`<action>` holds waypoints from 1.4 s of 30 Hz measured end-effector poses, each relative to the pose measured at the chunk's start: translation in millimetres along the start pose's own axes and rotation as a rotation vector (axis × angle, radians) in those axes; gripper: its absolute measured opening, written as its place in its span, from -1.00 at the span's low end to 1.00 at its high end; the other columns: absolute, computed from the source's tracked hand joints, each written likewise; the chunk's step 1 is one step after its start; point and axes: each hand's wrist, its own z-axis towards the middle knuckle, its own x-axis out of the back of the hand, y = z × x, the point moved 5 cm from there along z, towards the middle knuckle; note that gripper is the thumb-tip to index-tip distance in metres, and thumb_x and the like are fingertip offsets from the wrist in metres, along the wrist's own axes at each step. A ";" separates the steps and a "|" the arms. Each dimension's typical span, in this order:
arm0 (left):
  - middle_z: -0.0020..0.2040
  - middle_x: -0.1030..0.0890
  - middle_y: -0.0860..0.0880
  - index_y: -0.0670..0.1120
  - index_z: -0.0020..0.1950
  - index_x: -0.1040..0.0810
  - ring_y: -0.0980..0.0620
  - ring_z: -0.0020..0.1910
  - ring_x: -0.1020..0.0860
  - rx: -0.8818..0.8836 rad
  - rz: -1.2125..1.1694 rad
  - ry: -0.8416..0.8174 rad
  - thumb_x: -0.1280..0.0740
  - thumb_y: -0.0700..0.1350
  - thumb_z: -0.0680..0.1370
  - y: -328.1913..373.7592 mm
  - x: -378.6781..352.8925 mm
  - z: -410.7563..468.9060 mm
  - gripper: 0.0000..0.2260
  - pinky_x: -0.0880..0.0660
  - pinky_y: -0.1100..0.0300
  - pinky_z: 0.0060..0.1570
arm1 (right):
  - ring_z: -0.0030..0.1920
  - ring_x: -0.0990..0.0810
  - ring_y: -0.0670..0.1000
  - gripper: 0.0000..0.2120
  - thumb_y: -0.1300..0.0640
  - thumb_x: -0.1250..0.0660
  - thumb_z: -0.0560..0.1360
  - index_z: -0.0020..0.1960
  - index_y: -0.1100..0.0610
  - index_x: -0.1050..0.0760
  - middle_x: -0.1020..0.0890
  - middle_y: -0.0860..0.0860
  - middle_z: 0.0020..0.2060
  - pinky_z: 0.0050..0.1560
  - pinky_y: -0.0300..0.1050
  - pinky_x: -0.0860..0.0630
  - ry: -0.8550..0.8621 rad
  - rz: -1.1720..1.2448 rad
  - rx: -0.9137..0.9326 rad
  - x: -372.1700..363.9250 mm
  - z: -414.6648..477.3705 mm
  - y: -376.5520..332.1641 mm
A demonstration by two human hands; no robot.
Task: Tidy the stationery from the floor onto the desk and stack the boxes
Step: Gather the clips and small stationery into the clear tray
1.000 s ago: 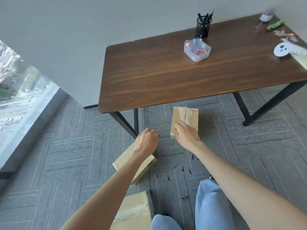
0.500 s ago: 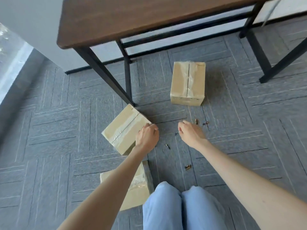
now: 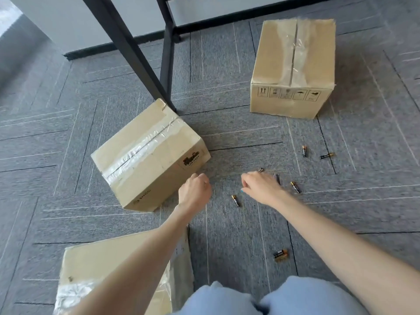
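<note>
Three taped cardboard boxes stand apart on the grey carpet: one at the far right (image 3: 293,64), one tilted in the middle (image 3: 147,160), one near my left knee (image 3: 102,269). Several small batteries lie scattered on the floor, for instance a single one (image 3: 235,200), a far pair (image 3: 304,151) and a near pair (image 3: 281,255). My left hand (image 3: 195,192) is curled into a fist just beside the middle box's near corner; nothing shows in it. My right hand (image 3: 261,187) reaches down with bent fingers over two batteries (image 3: 260,170); its fingertips are hidden.
Black desk legs (image 3: 136,53) come down just behind the middle box, with a dark skirting board and white wall beyond. My knees in light blue trousers (image 3: 250,298) fill the bottom edge. Open carpet lies to the right of the batteries.
The view has dropped from the desk top to the floor and moved closer. My right hand left the far box and came down among the batteries; my left hand slid off the middle box.
</note>
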 end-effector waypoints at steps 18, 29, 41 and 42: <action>0.14 -0.54 -0.19 -0.23 0.25 -0.38 -0.16 0.02 -0.55 0.189 -0.271 0.102 -0.22 -0.15 0.60 -29.7 -104.2 42.2 -0.74 -0.44 0.06 -0.15 | -0.43 -0.46 -0.07 -0.67 0.15 -0.08 0.66 0.35 0.31 -0.26 -0.54 0.06 -0.25 -0.49 -0.26 -0.30 0.065 0.144 -0.082 -87.7 37.6 9.0; -0.01 -0.54 -0.20 -0.17 0.03 -0.28 -0.19 -0.12 -0.49 -0.111 -0.328 0.034 -0.02 -0.11 0.66 82.6 -111.0 65.7 -0.85 -0.31 0.04 -0.24 | -0.45 -0.44 -0.06 -0.81 0.11 -0.14 0.62 0.10 0.23 -0.39 -0.55 0.01 -0.29 -0.51 -0.21 -0.31 0.345 0.176 -0.483 -49.0 4.9 122.4; 0.20 -0.51 -0.14 -0.16 0.23 -0.41 -0.12 0.18 -0.45 -0.276 0.014 0.229 -0.27 -0.04 0.59 130.9 -122.3 89.2 -0.72 -0.42 0.05 0.15 | -0.31 -0.57 -0.04 -0.78 0.07 -0.25 0.58 0.11 0.21 -0.47 -0.60 0.01 -0.21 -0.30 -0.21 -0.48 0.233 0.093 -0.423 -58.3 15.4 136.4; 0.21 -0.50 -0.15 -0.16 0.24 -0.41 -0.13 0.19 -0.44 -0.284 0.043 0.227 -0.26 -0.02 0.60 131.1 -124.6 90.0 -0.70 -0.41 0.05 0.16 | -0.37 -0.52 -0.06 -0.77 0.06 -0.19 0.60 0.10 0.22 -0.44 -0.57 0.00 -0.24 -0.36 -0.23 -0.42 0.249 0.118 -0.412 -56.3 14.3 136.8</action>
